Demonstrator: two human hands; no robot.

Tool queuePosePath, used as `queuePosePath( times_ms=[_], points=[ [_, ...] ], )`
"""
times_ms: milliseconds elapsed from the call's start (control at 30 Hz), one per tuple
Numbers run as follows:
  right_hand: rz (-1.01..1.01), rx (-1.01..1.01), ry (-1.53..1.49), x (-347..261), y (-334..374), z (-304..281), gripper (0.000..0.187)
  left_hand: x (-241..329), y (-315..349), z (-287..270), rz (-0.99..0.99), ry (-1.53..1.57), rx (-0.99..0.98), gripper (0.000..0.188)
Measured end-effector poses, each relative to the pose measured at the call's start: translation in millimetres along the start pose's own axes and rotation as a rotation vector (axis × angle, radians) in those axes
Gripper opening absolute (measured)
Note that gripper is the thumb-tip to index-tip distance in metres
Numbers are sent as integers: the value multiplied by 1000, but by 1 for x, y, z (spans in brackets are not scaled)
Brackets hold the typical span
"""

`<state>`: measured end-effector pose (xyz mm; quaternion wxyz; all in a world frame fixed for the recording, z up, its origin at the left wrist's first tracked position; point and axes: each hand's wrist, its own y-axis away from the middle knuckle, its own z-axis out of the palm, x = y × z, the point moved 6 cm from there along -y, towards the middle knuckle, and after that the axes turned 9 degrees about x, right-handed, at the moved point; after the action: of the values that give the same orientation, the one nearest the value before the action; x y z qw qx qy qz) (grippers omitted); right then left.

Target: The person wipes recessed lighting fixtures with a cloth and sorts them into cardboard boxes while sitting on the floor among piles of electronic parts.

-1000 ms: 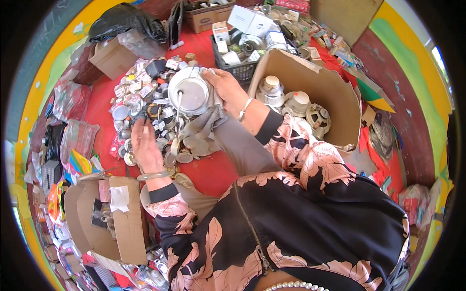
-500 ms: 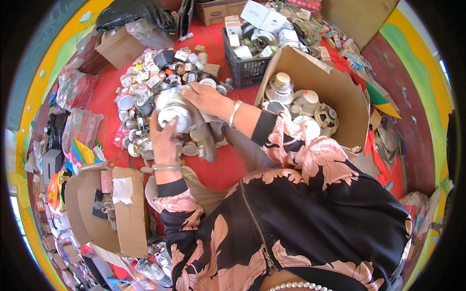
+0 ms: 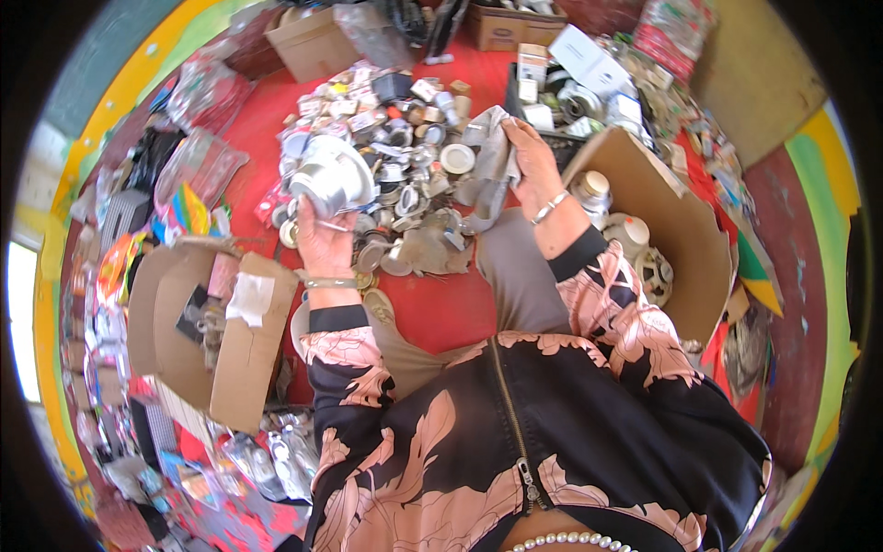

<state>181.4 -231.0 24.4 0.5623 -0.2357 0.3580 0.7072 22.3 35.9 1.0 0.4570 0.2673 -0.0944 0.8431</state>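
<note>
A silvery-white round downlight housing (image 3: pixel 334 178), wide at its rim and stepped toward the base, is gripped in my left hand (image 3: pixel 324 241) above the left part of a heap. My right hand (image 3: pixel 533 166) pinches a grey cloth (image 3: pixel 494 170) that hangs down from its fingers, well apart from the housing. Under and between both hands lies the heap of small lamp parts and little boxes (image 3: pixel 405 138) on the red floor covering (image 3: pixel 418 313). What exactly the housing's inside looks like is hidden from here.
To the right stands an open cardboard box (image 3: pixel 694 248) holding several white and silver lamp housings (image 3: pixel 628 235). Behind it is a dark plastic crate (image 3: pixel 563 152) full of parts. Another cardboard box (image 3: pixel 241 363) sits at the left, among plastic bags (image 3: pixel 198 166) and packages.
My right hand has moved away from the housing to the right, taking the cloth with it. The housing has been tilted in my left hand, and the whole view has shifted.
</note>
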Motion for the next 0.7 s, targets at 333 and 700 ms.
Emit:
queuePosePath(
  times_ms=[333,700],
  points=[
    [-1195,-737,938,-15,120,136,27,5,18,25,131,-320,-138,65],
    [-1331,-799,1108,-3,123,151,24,-1,33,48,-100,-106,-140,45]
  ],
)
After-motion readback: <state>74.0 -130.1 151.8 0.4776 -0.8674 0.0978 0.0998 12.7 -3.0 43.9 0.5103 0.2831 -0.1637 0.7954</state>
